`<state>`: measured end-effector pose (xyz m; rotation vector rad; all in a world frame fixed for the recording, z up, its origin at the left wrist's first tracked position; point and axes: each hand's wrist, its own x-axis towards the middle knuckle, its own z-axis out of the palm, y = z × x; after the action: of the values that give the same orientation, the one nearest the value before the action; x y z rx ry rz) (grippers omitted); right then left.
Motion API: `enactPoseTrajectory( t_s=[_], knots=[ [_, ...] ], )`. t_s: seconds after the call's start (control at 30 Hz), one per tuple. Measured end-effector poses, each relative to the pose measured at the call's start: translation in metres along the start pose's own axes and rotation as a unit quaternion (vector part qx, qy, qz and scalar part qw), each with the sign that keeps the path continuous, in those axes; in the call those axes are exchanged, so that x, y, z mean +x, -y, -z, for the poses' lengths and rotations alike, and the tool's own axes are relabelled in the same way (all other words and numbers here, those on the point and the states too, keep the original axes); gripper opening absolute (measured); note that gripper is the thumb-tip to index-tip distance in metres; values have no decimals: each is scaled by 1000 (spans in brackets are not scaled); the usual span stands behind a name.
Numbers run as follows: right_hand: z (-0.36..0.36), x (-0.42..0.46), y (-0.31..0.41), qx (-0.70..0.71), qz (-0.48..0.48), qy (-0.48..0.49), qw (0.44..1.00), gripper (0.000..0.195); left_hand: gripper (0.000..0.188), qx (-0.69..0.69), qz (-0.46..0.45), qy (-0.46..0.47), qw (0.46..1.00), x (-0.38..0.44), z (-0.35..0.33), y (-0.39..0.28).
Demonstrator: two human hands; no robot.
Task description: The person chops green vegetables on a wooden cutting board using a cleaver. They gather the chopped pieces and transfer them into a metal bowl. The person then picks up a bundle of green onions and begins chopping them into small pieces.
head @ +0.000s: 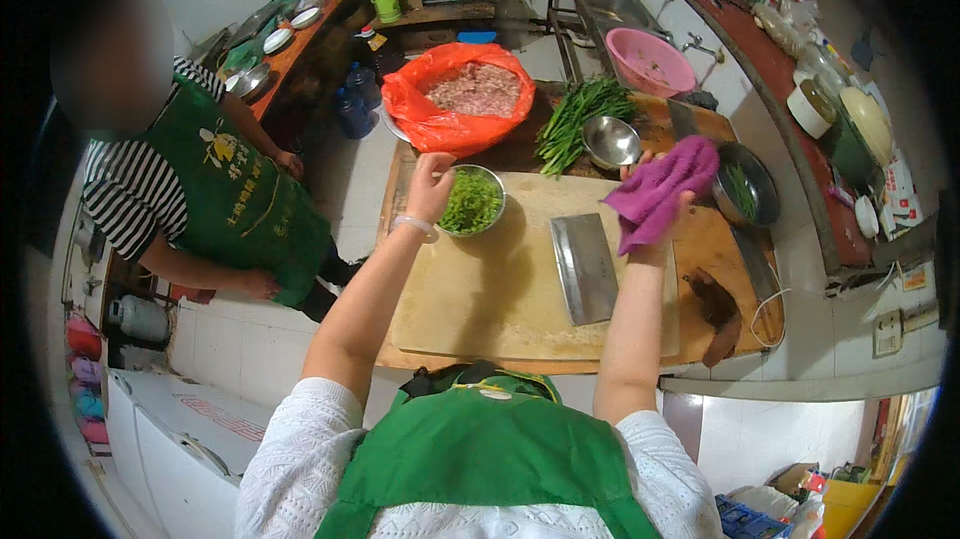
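My right hand [684,198] grips a purple cloth [664,186], which hangs in folds over the right side of the cutting board and hides most of the fingers. A cleaver blade [585,269] lies flat on the pale cutting board [465,299], left of my right forearm. My left hand [430,183], fingers curled, is at the left rim of a metal bowl of chopped greens [471,201]. Whether it touches the rim or holds anything is unclear. Beyond the board are a bunch of long green stalks [581,123] and a small steel bowl [611,140].
A red plastic bag [457,130] lines a basin of minced meat [480,91] at the table's far side. Right of the board sit a dark metal bowl [746,183] and a brown strip [716,318]. A person in a green apron [225,186] stands at left. A pink basin [649,61] is beyond.
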<state>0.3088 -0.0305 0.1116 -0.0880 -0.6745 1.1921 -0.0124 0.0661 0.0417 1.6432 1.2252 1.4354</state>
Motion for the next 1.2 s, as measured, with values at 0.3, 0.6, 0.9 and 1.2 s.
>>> enactPoseTrajectory(
  t_s=[0.3, 0.6, 0.9, 1.2],
  knots=[
    [-12, -41, -173, -533, -66, 22, 843, 47, 17, -406, 295, 0, 865, 24, -22, 18],
    [-12, -31, -237, -697, -65, 39, 713, 61, 16, -373, 329, 37, 866, 32, -13, 45],
    [-10, -10, -240, -722, -124, 31, 680, 65, 17, -332, 416, 100, 841, 31, -9, 39],
    [-17, -22, -235, -749, -138, 29, 648, 59, 57, -443, 461, 121, 759, 36, 10, 12]
  ],
)
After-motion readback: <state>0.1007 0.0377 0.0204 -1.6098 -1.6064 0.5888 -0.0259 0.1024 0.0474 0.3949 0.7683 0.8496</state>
